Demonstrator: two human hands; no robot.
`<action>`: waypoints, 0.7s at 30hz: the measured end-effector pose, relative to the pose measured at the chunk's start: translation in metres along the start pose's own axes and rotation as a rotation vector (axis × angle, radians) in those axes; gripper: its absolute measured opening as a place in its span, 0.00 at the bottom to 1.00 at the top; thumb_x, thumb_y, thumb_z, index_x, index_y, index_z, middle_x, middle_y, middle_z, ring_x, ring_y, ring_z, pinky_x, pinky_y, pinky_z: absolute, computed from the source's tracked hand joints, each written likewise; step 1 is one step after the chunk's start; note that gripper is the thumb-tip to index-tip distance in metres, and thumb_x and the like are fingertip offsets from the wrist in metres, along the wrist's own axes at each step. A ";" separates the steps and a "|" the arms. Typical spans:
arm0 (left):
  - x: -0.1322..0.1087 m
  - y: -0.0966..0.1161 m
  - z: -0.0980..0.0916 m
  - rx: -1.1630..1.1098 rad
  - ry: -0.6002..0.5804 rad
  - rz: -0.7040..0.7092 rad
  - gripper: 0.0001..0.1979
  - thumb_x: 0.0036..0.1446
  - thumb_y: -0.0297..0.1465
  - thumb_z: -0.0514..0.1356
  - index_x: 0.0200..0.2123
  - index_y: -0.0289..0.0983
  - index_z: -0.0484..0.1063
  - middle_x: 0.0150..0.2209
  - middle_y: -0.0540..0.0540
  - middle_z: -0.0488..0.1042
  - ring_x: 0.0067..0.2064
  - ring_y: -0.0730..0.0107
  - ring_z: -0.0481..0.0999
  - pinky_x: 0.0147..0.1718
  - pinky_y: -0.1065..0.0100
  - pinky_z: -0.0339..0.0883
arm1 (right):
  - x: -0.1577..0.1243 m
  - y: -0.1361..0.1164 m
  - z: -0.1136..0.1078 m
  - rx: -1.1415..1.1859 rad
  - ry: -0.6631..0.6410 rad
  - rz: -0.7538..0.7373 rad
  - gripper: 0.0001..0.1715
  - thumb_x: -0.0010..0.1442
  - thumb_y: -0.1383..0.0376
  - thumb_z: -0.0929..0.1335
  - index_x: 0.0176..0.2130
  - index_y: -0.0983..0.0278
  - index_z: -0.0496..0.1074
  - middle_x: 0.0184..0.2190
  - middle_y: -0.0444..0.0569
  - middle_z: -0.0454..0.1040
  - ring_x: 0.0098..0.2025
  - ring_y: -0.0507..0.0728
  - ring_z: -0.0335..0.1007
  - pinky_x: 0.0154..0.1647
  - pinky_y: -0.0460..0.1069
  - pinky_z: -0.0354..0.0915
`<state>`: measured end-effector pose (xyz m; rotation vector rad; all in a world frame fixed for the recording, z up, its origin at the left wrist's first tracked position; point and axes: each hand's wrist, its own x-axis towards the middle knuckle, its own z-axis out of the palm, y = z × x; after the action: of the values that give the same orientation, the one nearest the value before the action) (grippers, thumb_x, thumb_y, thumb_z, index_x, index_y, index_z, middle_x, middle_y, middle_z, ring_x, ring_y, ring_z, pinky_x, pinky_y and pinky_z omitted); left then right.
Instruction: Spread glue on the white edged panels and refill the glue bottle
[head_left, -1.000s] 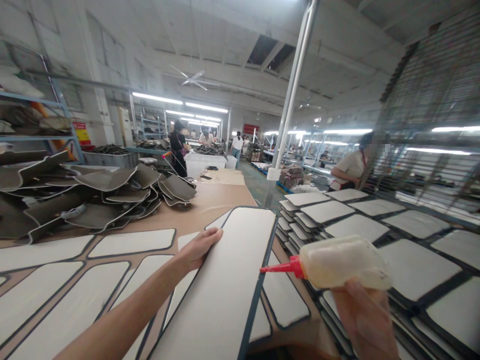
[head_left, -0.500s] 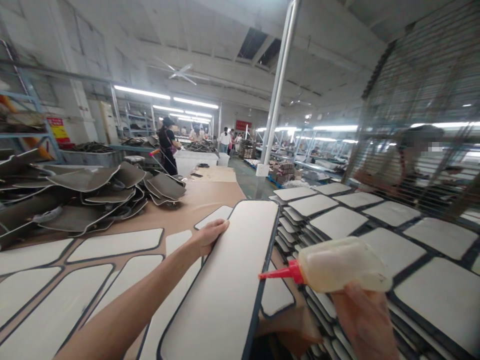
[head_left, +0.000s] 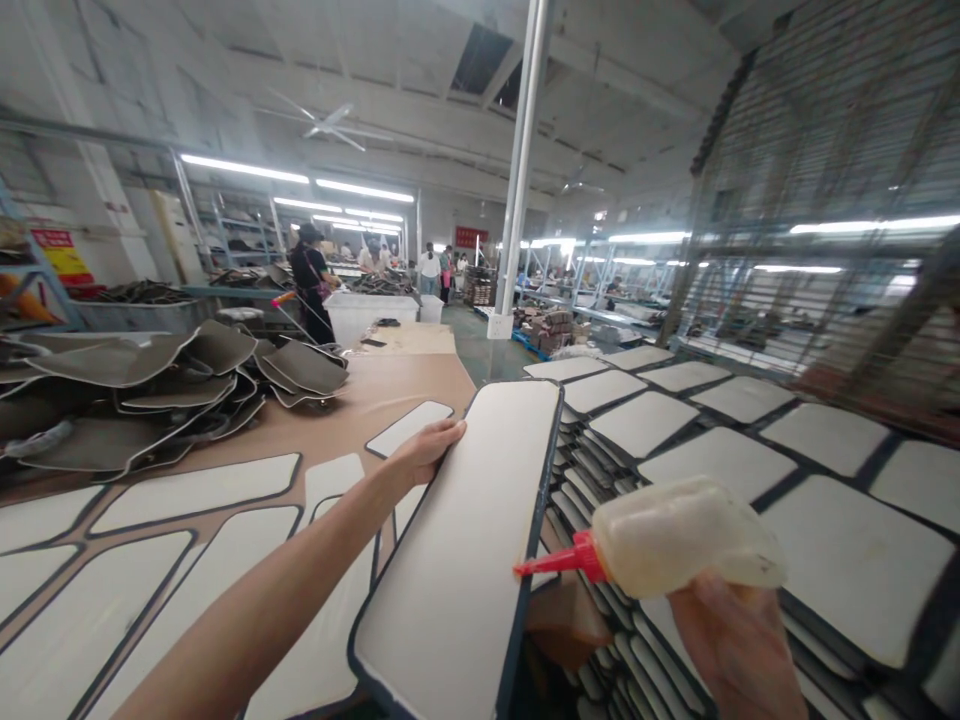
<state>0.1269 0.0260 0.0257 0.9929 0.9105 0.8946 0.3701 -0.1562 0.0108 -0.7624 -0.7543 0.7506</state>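
Long workshop, tube lights (head_left: 364,190) on, a person in black (head_left: 307,275) beyond the far end of my tan-topped bench (head_left: 390,385). Spread across it: dark-edged flat pieces (head_left: 142,610), faces up, likely laid out so each can be lifted singly. Behind them, a loose heap of grey-brown pieces (head_left: 172,375). To my right, layered rows of similar pale pieces (head_left: 855,550), presumably stacked to save room.

Left grip (head_left: 431,448): closed in a pinch on the long left edge of one white panel (head_left: 469,530), thumb at the rim, other fingers mostly hidden. Panel sits directly before me, raised and slanting; cannot tell what, if anything, supports it underneath. Holding that side seems to leave the opposite border free.

Right grip (head_left: 731,630): curled around the underside of a translucent squeeze bottle (head_left: 682,535), no gap showing. Red nozzle (head_left: 562,562) points left, tip at the panel's right border; contact uncertain. Held sideways, I judge, so my knuckles stay off the face.

Writing: bottle shows no readable label. Red-and-yellow sign (head_left: 60,255) far left and red banner (head_left: 471,237) at the back bear marks too small to read.
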 end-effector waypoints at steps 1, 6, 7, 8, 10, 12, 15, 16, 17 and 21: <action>0.002 0.000 0.003 -0.001 -0.004 0.004 0.08 0.52 0.31 0.61 0.26 0.35 0.65 0.19 0.49 0.72 0.18 0.72 0.70 0.19 0.71 0.66 | 0.001 -0.001 -0.003 -0.005 0.008 -0.003 0.42 0.39 0.62 0.75 0.54 0.60 0.65 0.33 0.55 0.78 0.30 0.63 0.75 0.30 0.56 0.73; 0.009 -0.001 0.011 -0.010 -0.026 0.023 0.09 0.49 0.32 0.64 0.25 0.34 0.66 0.19 0.48 0.73 0.18 0.71 0.70 0.19 0.71 0.66 | 0.006 -0.001 -0.029 -0.037 -0.003 0.015 0.42 0.38 0.63 0.75 0.54 0.61 0.65 0.36 0.57 0.78 0.33 0.63 0.75 0.31 0.56 0.73; 0.010 -0.001 0.012 -0.011 -0.029 0.025 0.10 0.49 0.32 0.64 0.25 0.34 0.66 0.19 0.48 0.72 0.18 0.71 0.70 0.20 0.71 0.66 | 0.007 0.000 -0.034 -0.047 -0.007 0.025 0.42 0.38 0.64 0.75 0.53 0.61 0.65 0.36 0.57 0.78 0.34 0.64 0.75 0.32 0.57 0.73; 0.012 -0.001 0.013 -0.012 -0.030 0.027 0.10 0.49 0.32 0.64 0.25 0.34 0.66 0.19 0.49 0.72 0.18 0.71 0.70 0.20 0.70 0.67 | 0.007 0.001 -0.039 -0.054 -0.009 0.036 0.42 0.38 0.64 0.75 0.53 0.62 0.65 0.36 0.58 0.78 0.35 0.64 0.75 0.32 0.57 0.73; 0.014 -0.002 0.015 -0.010 -0.027 0.029 0.10 0.49 0.32 0.64 0.25 0.34 0.66 0.18 0.49 0.72 0.18 0.71 0.70 0.20 0.70 0.67 | 0.008 0.001 -0.046 -0.050 -0.009 0.060 0.43 0.37 0.63 0.75 0.53 0.63 0.65 0.36 0.59 0.77 0.35 0.65 0.75 0.31 0.58 0.73; 0.016 -0.003 0.015 -0.006 -0.019 0.032 0.09 0.50 0.32 0.63 0.25 0.34 0.66 0.18 0.49 0.72 0.18 0.70 0.70 0.20 0.70 0.67 | 0.008 0.001 -0.048 -0.035 0.004 0.072 0.44 0.36 0.63 0.76 0.53 0.63 0.65 0.37 0.58 0.77 0.35 0.65 0.75 0.31 0.58 0.72; 0.019 -0.004 0.013 -0.002 -0.006 0.031 0.08 0.51 0.31 0.62 0.27 0.34 0.67 0.20 0.48 0.73 0.19 0.69 0.72 0.21 0.69 0.68 | 0.008 0.000 -0.047 -0.024 0.036 0.072 0.44 0.34 0.64 0.76 0.53 0.61 0.66 0.36 0.57 0.78 0.34 0.65 0.75 0.32 0.58 0.72; 0.019 -0.004 0.013 -0.001 0.000 0.028 0.07 0.51 0.31 0.62 0.28 0.34 0.67 0.20 0.48 0.73 0.20 0.69 0.72 0.21 0.69 0.69 | 0.007 -0.001 -0.047 -0.021 0.045 0.071 0.44 0.34 0.64 0.76 0.52 0.60 0.66 0.36 0.56 0.78 0.34 0.65 0.75 0.32 0.59 0.72; 0.019 -0.003 0.012 -0.002 0.008 0.025 0.07 0.51 0.31 0.62 0.28 0.33 0.68 0.21 0.47 0.74 0.20 0.69 0.72 0.21 0.68 0.69 | 0.007 -0.001 -0.046 -0.019 0.052 0.070 0.44 0.34 0.64 0.76 0.52 0.60 0.66 0.36 0.56 0.78 0.34 0.65 0.75 0.32 0.59 0.72; 0.016 -0.001 0.007 -0.011 0.057 0.012 0.06 0.52 0.30 0.62 0.29 0.33 0.68 0.22 0.46 0.75 0.20 0.68 0.73 0.22 0.66 0.70 | 0.004 -0.001 -0.047 -0.068 0.016 0.106 0.41 0.36 0.61 0.76 0.51 0.62 0.67 0.32 0.56 0.78 0.33 0.65 0.75 0.33 0.59 0.72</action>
<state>0.1393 0.0383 0.0230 0.9681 0.9477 0.9418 0.4103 -0.1680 -0.0105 -0.8738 -0.7324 0.8163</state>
